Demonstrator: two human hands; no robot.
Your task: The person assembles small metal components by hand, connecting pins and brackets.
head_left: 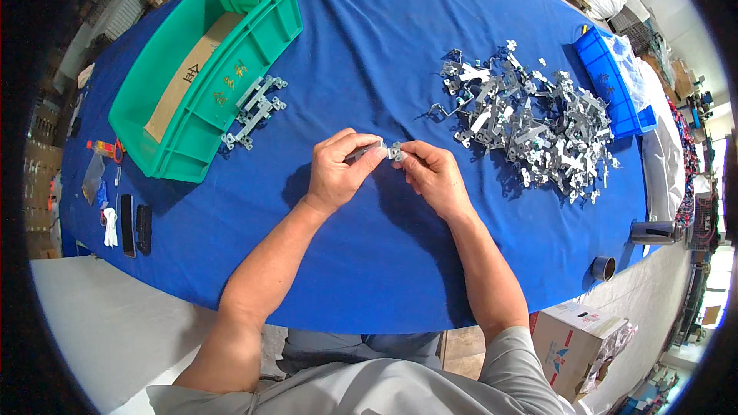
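Grey shirt [369, 388] foremost; left hand [337, 170] and right hand [435, 177] both tight on metal bracket [396, 151]

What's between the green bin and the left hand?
In the head view, a small group of grey metal brackets lies there on the blue cloth, nearer the green bin than the left hand.

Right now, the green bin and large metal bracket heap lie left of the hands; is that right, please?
No: the head view shows the large metal bracket heap right of the right hand, the green bin left of the left hand.
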